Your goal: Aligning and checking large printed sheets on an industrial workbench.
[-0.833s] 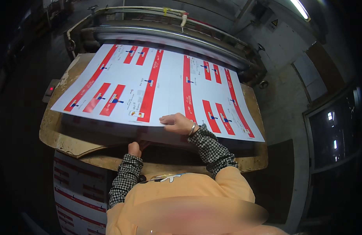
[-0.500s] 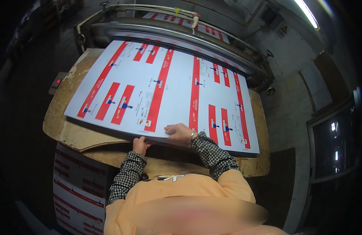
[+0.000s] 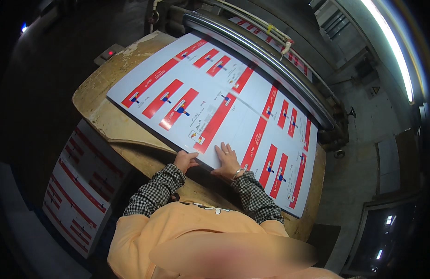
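On the sheet (image 3: pixel 240 122), the left hand (image 3: pixel 185 161) is touching seven o'clock, grip unclear; the right hand (image 3: pixel 227 161) is lying splayed at six.

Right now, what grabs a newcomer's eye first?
The big white sheet with red bands, spread over the worn table toward the shiny roller. Then its near edge: left hand at the rim, right hand spread on top. Also the bright tube light, upper right.

We are seeing a bright tube light (image 3: pixel 395 46) glowing at the upper right, beside a grey wall (image 3: pixel 354 172) bearing a triangular warning sign (image 3: pixel 374 90). Below, a framed dark pane (image 3: pixel 380 237) is glinting; leftward, dim floor (image 3: pixel 61 79) is spreading past the worn worktop (image 3: pixel 91 97).
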The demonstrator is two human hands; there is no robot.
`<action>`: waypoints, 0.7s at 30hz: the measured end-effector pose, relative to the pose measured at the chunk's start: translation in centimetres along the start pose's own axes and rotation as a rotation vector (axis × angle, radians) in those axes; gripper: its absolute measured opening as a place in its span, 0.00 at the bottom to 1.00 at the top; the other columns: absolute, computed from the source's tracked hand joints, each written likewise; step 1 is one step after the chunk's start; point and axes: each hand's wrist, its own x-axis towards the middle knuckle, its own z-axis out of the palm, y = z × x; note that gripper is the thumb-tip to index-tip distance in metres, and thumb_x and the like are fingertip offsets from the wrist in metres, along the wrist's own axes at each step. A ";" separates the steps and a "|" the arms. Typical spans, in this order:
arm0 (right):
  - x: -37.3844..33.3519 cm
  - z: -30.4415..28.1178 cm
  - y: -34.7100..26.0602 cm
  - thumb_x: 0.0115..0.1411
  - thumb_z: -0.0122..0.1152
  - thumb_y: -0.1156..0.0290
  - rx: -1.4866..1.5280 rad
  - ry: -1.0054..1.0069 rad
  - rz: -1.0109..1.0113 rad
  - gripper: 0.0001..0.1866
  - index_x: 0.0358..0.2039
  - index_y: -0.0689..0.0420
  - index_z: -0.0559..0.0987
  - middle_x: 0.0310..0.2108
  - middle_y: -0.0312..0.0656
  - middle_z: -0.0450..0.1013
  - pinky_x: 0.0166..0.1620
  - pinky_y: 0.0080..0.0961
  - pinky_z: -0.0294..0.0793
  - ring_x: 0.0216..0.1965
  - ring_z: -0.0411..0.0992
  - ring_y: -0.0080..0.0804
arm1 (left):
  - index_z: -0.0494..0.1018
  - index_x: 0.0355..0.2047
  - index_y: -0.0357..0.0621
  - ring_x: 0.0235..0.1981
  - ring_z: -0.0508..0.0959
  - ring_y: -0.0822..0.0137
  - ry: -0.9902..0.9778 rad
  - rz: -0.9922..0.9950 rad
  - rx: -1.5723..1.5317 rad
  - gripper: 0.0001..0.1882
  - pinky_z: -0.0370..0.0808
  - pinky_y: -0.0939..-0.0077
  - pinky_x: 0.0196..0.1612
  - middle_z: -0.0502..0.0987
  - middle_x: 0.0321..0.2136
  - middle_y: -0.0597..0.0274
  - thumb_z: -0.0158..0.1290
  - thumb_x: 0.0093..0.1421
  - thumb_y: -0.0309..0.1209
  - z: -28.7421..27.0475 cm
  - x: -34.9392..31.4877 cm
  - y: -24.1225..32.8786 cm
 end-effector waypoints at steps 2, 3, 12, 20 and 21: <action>-0.1 -0.6 1.4 0.34 0.65 0.59 0.098 -0.036 -0.018 0.47 0.56 0.58 0.57 0.58 0.60 0.45 0.60 0.42 0.43 0.60 0.39 0.57 | 0.68 0.38 0.32 0.32 0.77 0.64 -0.175 0.005 -0.005 0.14 0.76 0.73 0.33 0.74 0.35 0.53 0.49 0.54 0.28 0.3 -0.3 0.5; -0.2 -1.9 0.8 0.39 0.59 0.65 0.096 -0.011 -0.025 0.35 0.51 0.62 0.65 0.54 0.59 0.55 0.58 0.33 0.53 0.57 0.52 0.52 | 0.70 0.37 0.33 0.35 0.76 0.64 -0.220 -0.015 -0.058 0.12 0.76 0.69 0.36 0.74 0.37 0.52 0.49 0.53 0.27 -0.2 -0.3 0.4; -1.6 -6.0 0.3 0.45 0.54 0.72 0.678 0.095 -0.007 0.21 0.41 0.67 0.72 0.45 0.52 0.68 0.52 0.25 0.63 0.49 0.66 0.38 | 0.64 0.45 0.35 0.41 0.72 0.54 -0.017 0.010 -0.095 0.17 0.71 0.53 0.45 0.70 0.40 0.49 0.30 0.58 0.26 -3.5 4.5 -4.7; -1.2 -2.8 1.3 0.43 0.58 0.69 0.533 -0.011 -0.005 0.24 0.42 0.66 0.72 0.50 0.53 0.63 0.54 0.25 0.61 0.52 0.62 0.40 | 0.68 0.28 0.30 0.17 0.72 0.69 0.089 0.080 -0.039 0.11 0.70 0.77 0.18 0.72 0.21 0.56 0.46 0.53 0.29 -1.1 3.6 -3.4; -0.5 -2.7 2.0 0.43 0.59 0.69 0.534 -0.001 0.026 0.23 0.41 0.66 0.73 0.50 0.54 0.63 0.55 0.25 0.60 0.53 0.62 0.41 | 0.68 0.28 0.30 0.17 0.72 0.69 0.085 0.079 -0.034 0.11 0.70 0.77 0.18 0.72 0.21 0.56 0.46 0.53 0.29 0.3 1.9 -1.6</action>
